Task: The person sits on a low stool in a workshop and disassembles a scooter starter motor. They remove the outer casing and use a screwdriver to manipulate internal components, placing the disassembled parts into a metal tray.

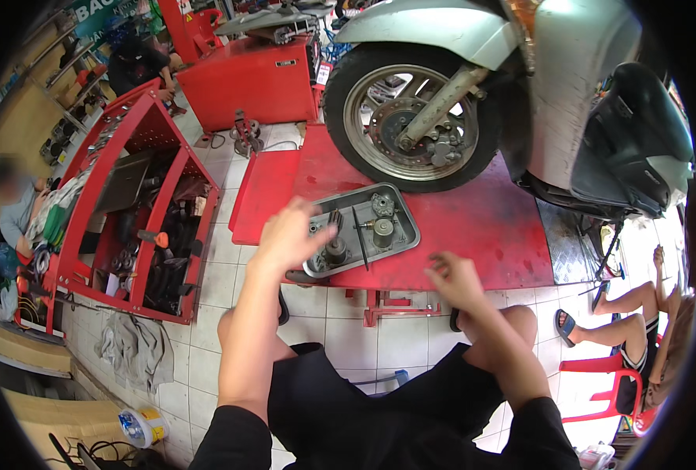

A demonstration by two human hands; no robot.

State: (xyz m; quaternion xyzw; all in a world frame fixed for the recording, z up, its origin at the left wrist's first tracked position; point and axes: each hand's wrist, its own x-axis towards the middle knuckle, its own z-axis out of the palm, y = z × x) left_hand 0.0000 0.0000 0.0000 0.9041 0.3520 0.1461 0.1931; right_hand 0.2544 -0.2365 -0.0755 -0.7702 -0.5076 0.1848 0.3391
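A grey metal tray (408,227) lies on the red lift platform and holds several greasy metal parts. My left hand (291,235) hovers over the tray's left end, thumb and fingers apart, slightly blurred. Beneath it stands a round metal part (335,249), partly covered by the fingers. A thin black rod (360,235) lies across the middle of the tray. To its right are a cylindrical metal part (382,233) and a flatter cast piece (382,205). My right hand (456,280) is above the platform's near edge, right of the tray, fingers curled; anything inside is hidden.
A silver scooter's front wheel (412,117) stands on the red platform (481,235) beyond the tray. To the left is a red tool cart (128,211), with a grey cloth (136,348) on the tiles. A person sits at right near a red plastic chair (610,388); others are at left.
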